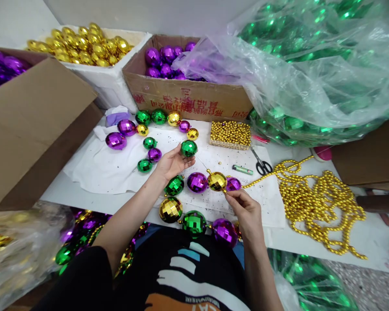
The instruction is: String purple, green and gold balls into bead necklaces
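Observation:
My left hand (pixel 175 163) holds a faceted green ball (pixel 189 148) between thumb and fingers. A thin thread (pixel 201 161) runs from this ball to a small gold bead (pixel 208 171) beside a gold ball (pixel 217 181). My right hand (pixel 246 212) pinches the bead string at the lower right of the gold ball. Purple balls (pixel 197 182) lie either side of it. Nearer my body, the strand curves through a green ball (pixel 174 185), a gold ball (pixel 170 209), a large green ball (pixel 194 223) and a purple ball (pixel 225 232).
Loose balls (pixel 154 155) lie on the white cloth (pixel 94 172). A tray of gold beads (pixel 230 146), a lighter (pixel 242 169) and scissors (pixel 262 165) sit right of centre. Gold bead chain (pixel 311 216) heaps at right. Cardboard boxes (pixel 194 93) and a green-filled plastic bag (pixel 304 82) stand behind.

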Motion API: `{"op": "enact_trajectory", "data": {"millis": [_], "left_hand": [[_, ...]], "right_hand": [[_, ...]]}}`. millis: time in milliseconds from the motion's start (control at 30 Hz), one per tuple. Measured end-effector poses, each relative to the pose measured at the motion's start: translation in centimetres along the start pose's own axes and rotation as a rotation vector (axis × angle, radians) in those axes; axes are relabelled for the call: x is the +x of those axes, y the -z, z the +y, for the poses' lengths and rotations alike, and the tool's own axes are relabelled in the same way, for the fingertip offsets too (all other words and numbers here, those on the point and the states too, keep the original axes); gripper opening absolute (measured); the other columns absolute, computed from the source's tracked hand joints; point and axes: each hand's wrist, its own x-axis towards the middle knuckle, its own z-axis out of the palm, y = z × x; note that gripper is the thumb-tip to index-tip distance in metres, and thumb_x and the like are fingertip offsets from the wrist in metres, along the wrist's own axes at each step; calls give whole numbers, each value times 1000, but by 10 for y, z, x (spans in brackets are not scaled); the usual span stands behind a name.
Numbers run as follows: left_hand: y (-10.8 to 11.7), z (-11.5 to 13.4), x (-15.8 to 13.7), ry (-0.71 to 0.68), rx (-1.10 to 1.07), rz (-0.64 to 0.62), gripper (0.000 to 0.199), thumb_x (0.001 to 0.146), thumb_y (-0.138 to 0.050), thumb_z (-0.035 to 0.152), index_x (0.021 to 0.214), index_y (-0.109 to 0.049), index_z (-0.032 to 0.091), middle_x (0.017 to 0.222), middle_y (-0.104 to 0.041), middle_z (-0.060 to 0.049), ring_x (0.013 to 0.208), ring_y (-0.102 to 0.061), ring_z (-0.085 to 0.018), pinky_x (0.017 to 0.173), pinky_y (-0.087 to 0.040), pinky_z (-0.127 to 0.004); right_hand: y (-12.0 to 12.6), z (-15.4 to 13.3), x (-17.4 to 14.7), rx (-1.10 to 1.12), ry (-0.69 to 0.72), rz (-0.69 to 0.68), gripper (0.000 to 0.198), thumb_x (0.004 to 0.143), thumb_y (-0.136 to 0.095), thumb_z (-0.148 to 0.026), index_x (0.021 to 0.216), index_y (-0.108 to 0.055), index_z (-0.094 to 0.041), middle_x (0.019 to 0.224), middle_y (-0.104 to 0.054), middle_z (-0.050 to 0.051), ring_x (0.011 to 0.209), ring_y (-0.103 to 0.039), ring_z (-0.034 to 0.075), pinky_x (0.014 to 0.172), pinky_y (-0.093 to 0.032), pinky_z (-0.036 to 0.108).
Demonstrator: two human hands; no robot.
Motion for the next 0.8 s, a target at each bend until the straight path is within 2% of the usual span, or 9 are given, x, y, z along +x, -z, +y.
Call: {"op": "enact_trajectory", "data": {"millis": [233, 467, 800], "left_hand": [[1, -1, -1, -14, 4, 0, 33, 101, -43, 35, 110, -69, 17, 96, -76, -10, 79, -69, -18, 83, -56, -35], [1, 0, -5, -48, 15, -15, 31, 101, -41, 30, 100, -69, 19, 92, -75, -8, 80, -69, -18, 82, -56, -35], [6, -7, -10, -94, 60, -131, 20, 86, -61, 23, 104, -70, 19, 108, -74, -8, 94, -67, -19, 89, -54, -38]], "right_hand": [[-1, 0, -1, 5, -1, -4, 20, 74, -77, -40, 75, -72, -20, 73, -57, 1, 63, -42, 11, 55, -30, 26], [-1, 1, 0, 12, 14, -4, 17, 74, -77, -37, 76, -73, -21, 73, -56, 0, 66, -44, 12, 58, -31, 26], [-6, 2, -2, 4, -16, -11, 21, 75, -77, -39, 77, -72, -20, 72, -55, 0, 61, -38, 10, 53, -27, 25]]}}
